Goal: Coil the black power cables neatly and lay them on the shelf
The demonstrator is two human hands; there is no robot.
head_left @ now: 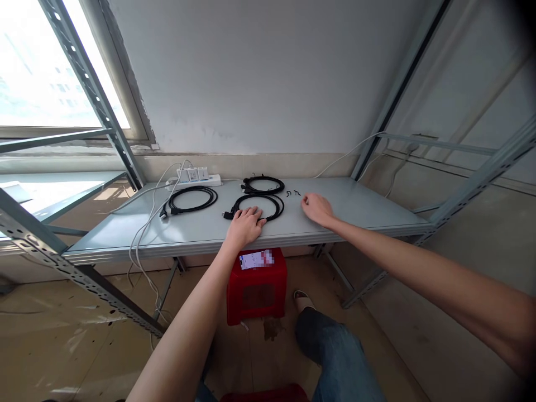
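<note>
My left hand (245, 228) lies on the near edge of a coiled black cable (281, 207), thumb apart from the fingers and not wrapped round it. My right hand (317, 209) is closed with curled fingers low over the shelf, right of two small black twist ties (293, 193). Whether something small is inside that hand is hidden. Behind the near coil lies a second coiled black cable (281, 181). A third black cable coil (215, 195) rests farther left, its plug end toward the front.
A white power strip (215, 180) with chargers stands against the wall, and white cords (144, 228) hang over the shelf's (368, 209) front edge. Metal uprights (92, 89) frame the sides. Below, a red stool (256, 301) carries a phone (253, 260).
</note>
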